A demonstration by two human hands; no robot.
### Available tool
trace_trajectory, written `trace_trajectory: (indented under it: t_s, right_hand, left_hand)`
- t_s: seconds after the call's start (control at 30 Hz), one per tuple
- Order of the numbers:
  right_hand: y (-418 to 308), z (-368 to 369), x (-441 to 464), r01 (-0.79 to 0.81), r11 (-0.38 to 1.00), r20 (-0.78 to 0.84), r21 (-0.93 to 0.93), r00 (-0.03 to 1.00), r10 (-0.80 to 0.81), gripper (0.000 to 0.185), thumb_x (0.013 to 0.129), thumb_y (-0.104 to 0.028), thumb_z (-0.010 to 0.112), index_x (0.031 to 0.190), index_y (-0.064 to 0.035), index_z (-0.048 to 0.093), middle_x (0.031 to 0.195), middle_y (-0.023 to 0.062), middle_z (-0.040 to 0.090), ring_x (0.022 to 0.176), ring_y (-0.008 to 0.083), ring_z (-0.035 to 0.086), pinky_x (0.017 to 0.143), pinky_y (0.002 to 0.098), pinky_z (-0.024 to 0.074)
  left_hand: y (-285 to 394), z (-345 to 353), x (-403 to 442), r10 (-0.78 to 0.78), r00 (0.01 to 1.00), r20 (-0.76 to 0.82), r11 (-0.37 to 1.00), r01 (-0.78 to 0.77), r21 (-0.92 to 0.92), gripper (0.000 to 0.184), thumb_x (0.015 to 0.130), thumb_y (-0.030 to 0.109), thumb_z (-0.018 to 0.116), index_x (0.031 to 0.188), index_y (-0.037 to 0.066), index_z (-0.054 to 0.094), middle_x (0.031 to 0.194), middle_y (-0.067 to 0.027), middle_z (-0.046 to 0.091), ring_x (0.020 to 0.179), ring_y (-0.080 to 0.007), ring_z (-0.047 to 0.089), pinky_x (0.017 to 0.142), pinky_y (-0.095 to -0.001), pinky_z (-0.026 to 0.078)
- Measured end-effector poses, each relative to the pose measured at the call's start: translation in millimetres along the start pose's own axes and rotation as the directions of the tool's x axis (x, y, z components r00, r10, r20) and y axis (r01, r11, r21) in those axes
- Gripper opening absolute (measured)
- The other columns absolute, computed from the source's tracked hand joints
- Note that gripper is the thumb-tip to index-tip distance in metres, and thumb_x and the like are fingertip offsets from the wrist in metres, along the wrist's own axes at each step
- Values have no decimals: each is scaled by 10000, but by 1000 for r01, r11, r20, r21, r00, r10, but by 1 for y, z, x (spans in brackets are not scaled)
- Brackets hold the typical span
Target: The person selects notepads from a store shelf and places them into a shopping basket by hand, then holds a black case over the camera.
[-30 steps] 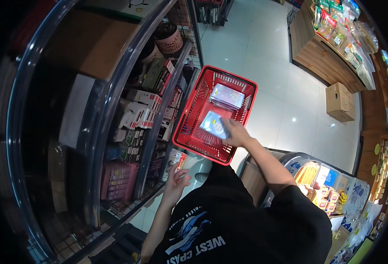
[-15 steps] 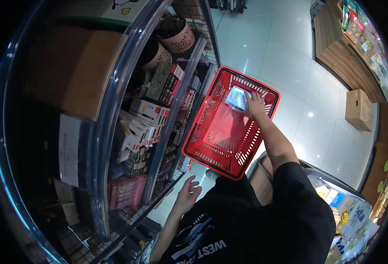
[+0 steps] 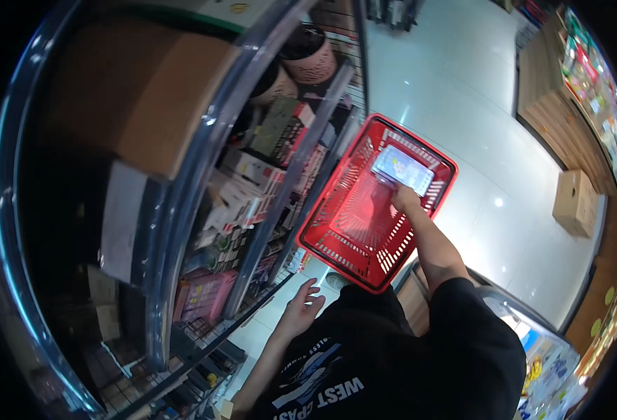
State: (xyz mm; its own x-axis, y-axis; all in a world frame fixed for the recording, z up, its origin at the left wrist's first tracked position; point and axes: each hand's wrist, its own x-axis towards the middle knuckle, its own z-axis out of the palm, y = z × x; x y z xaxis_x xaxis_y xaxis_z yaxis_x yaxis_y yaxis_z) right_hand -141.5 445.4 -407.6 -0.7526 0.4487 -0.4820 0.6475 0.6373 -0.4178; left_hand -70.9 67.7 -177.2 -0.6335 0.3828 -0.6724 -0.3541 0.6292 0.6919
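Inside the red basket (image 3: 310, 222), a stack of pale, shiny flat packs (image 3: 404, 170) lies near the far end. My right hand (image 3: 406, 200) reaches in from the right, its fingers drawn together at the stack's near edge. Its fingertips are small and partly hidden. My left hand (image 3: 301, 309) hangs outside the basket by its near left corner. Its fingers are loosely bent and apart, with nothing between them.
Shelves with boxed goods (image 3: 252, 199), pink perforated baskets (image 3: 310, 61) and pink packs (image 3: 206, 294) stand along the left. A cardboard box (image 3: 575, 203) sits on the floor at right, below a wooden display (image 3: 557, 98). Another goods display (image 3: 532, 350) is at lower right.
My right hand carried a pack to the basket's far end and laid it on the stack. Its spread fingers have since drawn together at the near edge. The basket has shifted right in view.
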Motion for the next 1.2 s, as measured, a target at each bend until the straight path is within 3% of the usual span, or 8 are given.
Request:
trace_trajectory:
  t_s: [0.13, 0.23, 0.47, 0.7, 0.97, 1.07, 1.17, 1.2]
  right_hand:
    - [-20, -12, -19, 209, 978, 29, 14, 977, -210, 312, 863, -220, 489, 1026, -16, 660, 939, 287, 634, 895, 426, 627, 788, 495, 482]
    - [-26, 5, -34, 484, 835, -208, 261, 873, -441, 313, 877, -130, 478, 1115, -12, 643, 974, 274, 646, 925, 414, 636, 806, 450, 503]
    - [-163, -89, -140, 494, 669, -170, 556, 855, -490, 246, 916, -85, 491, 1078, 39, 627, 920, 152, 678, 852, 214, 658, 761, 316, 503]
    - [-350, -241, -307, 884, 248, -438, 396, 419, -796, 227, 919, -92, 550, 1080, 53, 618, 931, 129, 687, 867, 153, 649, 759, 269, 496]
    - [-498, -314, -503, 854, -402, -453, -332, -518, -726, 334, 835, -166, 660, 1102, 30, 616, 1074, 201, 648, 931, 313, 655, 811, 334, 498]
    - [-550, -318, -534, 803, -359, -387, -477, -558, -734, 521, 855, -320, 645, 1217, 45, 563, 1170, 213, 619, 968, 221, 639, 861, 312, 479]
    - [-600, -313, -544, 782, -240, -382, -575, -516, -766, 594, 842, -509, 568, 1127, 9, 630, 1089, 252, 631, 993, 359, 635, 875, 380, 489]
    - [-614, -312, -549, 784, -112, -314, -610, -369, -875, 658, 827, -561, 553, 1153, 6, 621, 1105, 259, 623, 1015, 354, 629, 873, 389, 495]
  left_hand:
    - [-7, 1, -9, 133, 991, -12, 989, -134, -69, 502, 930, 197, 595, 1367, 60, 389, 1121, -133, 559, 893, -174, 606, 767, -296, 511]
    - [-15, -3, -11, 255, 966, -33, 967, -255, -19, 449, 957, 193, 560, 1361, 80, 401, 1144, -66, 571, 957, -136, 574, 813, -290, 480]
    - [18, -41, -61, 482, 863, -155, 854, -502, -138, 479, 957, 235, 550, 1377, 59, 403, 1212, -100, 581, 1037, -175, 562, 881, -326, 458]
    - [12, -82, -128, 587, 707, -395, 726, -675, -131, 441, 949, 178, 552, 1351, 37, 436, 1200, -102, 599, 1024, -136, 581, 912, -291, 456]
    - [-1, -116, -187, 627, 538, -563, 584, -803, -117, 369, 940, 77, 546, 1295, 5, 472, 1161, -101, 609, 980, -133, 599, 877, -281, 473]
    - [-8, -113, -197, 638, 509, -577, 563, -820, -100, 368, 941, 81, 547, 1292, -1, 471, 1154, -103, 610, 969, -132, 601, 869, -281, 476]
    - [-20, -108, -201, 639, 512, -574, 563, -820, -104, 372, 943, 92, 551, 1294, 0, 469, 1150, -102, 611, 977, -131, 600, 863, -280, 479]
    - [-25, -107, -200, 634, 514, -578, 558, -821, -118, 373, 943, 95, 551, 1295, 1, 469, 1150, -103, 612, 982, -131, 600, 862, -279, 479]
